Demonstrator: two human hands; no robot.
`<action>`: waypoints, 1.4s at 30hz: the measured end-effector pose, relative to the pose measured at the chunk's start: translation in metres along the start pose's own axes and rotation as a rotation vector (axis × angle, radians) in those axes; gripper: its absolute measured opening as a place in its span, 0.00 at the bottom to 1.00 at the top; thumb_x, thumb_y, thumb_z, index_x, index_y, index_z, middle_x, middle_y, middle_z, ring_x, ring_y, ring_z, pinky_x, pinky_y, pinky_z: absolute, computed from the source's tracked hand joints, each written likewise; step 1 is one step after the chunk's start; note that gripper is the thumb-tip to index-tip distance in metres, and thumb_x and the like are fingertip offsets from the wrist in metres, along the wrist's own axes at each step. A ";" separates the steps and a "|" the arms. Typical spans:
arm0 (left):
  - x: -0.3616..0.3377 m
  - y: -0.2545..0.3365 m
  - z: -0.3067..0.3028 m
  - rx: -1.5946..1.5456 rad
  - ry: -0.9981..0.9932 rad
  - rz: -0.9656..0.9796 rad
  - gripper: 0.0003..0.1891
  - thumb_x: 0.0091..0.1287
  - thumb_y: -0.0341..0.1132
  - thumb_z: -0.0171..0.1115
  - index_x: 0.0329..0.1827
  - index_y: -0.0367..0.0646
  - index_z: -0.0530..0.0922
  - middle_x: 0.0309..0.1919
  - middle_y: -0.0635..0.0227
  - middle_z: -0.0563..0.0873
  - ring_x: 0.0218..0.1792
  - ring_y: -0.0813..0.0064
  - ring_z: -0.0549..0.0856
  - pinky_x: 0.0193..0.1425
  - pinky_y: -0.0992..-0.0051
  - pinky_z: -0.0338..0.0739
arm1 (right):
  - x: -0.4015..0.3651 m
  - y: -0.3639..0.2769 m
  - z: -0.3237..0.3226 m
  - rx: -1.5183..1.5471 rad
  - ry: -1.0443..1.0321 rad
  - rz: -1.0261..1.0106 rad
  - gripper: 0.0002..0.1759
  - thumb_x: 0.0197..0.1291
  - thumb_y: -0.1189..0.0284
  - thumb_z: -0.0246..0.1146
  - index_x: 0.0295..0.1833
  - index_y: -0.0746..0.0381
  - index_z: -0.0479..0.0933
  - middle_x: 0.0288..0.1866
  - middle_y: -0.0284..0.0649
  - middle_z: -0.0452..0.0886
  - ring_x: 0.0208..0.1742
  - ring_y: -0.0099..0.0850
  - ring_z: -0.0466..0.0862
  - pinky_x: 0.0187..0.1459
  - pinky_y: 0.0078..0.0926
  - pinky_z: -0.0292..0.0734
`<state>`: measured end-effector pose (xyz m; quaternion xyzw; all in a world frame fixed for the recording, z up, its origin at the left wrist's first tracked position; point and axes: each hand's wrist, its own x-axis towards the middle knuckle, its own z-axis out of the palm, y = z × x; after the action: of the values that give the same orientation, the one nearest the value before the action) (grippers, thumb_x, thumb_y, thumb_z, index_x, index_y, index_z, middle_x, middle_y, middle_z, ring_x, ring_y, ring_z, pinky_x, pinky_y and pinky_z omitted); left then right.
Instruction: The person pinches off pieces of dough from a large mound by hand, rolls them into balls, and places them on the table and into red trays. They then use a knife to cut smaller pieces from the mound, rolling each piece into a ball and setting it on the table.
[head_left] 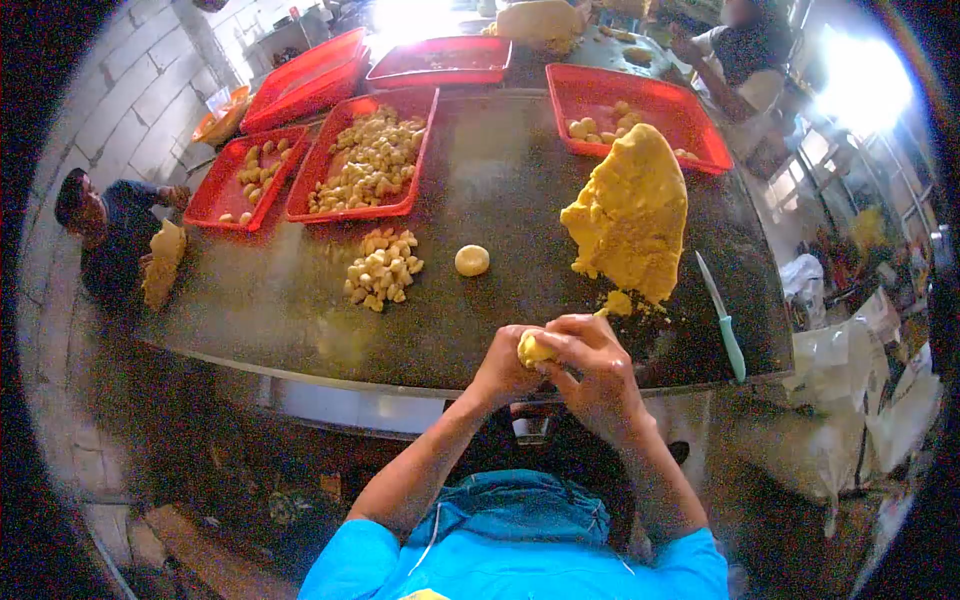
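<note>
Between my hands, over the near edge of the table, is a small lump of yellow dough (535, 347). My left hand (508, 362) is cupped around it from the left. The fingers of my right hand (592, 365) press on it from the right. Just beyond lies a big yellow slab of dough (637, 215), with a small crumbled piece (619, 303) at its near end. A round pale dough ball (472, 260) sits alone on the dark tabletop. Left of it is a pile of small pale dough pieces (384, 268).
A knife with a teal handle (733, 345) lies at the right. Red trays (408, 208) holding pale pieces stand further back, another red tray (722, 150) at the far right. One person (125, 230) is at the left end, another (750, 50) at the back right.
</note>
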<state>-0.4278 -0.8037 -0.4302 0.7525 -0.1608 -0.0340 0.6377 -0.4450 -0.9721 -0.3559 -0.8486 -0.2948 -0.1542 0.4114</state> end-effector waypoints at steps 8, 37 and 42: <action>-0.001 -0.006 0.002 -0.137 -0.071 0.019 0.10 0.57 0.29 0.74 0.37 0.39 0.80 0.32 0.70 0.85 0.35 0.80 0.82 0.40 0.72 0.79 | 0.006 0.007 -0.004 0.131 -0.137 -0.016 0.07 0.60 0.73 0.74 0.43 0.60 0.89 0.43 0.44 0.88 0.48 0.43 0.86 0.50 0.38 0.83; -0.009 -0.009 0.001 -0.064 -0.137 0.022 0.12 0.56 0.28 0.76 0.40 0.38 0.82 0.34 0.67 0.87 0.36 0.80 0.82 0.42 0.71 0.81 | 0.001 0.005 -0.005 0.076 -0.150 0.100 0.07 0.54 0.76 0.76 0.40 0.60 0.89 0.40 0.42 0.89 0.42 0.41 0.88 0.47 0.36 0.84; -0.010 -0.012 -0.001 -0.001 -0.115 0.091 0.11 0.57 0.29 0.75 0.40 0.39 0.84 0.30 0.65 0.87 0.36 0.81 0.83 0.40 0.70 0.81 | -0.010 0.001 0.011 0.083 -0.018 0.005 0.07 0.55 0.76 0.75 0.40 0.59 0.87 0.40 0.42 0.89 0.43 0.42 0.88 0.46 0.38 0.84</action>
<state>-0.4350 -0.7979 -0.4427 0.7408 -0.2312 -0.0485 0.6288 -0.4520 -0.9682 -0.3683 -0.8328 -0.3026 -0.1330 0.4441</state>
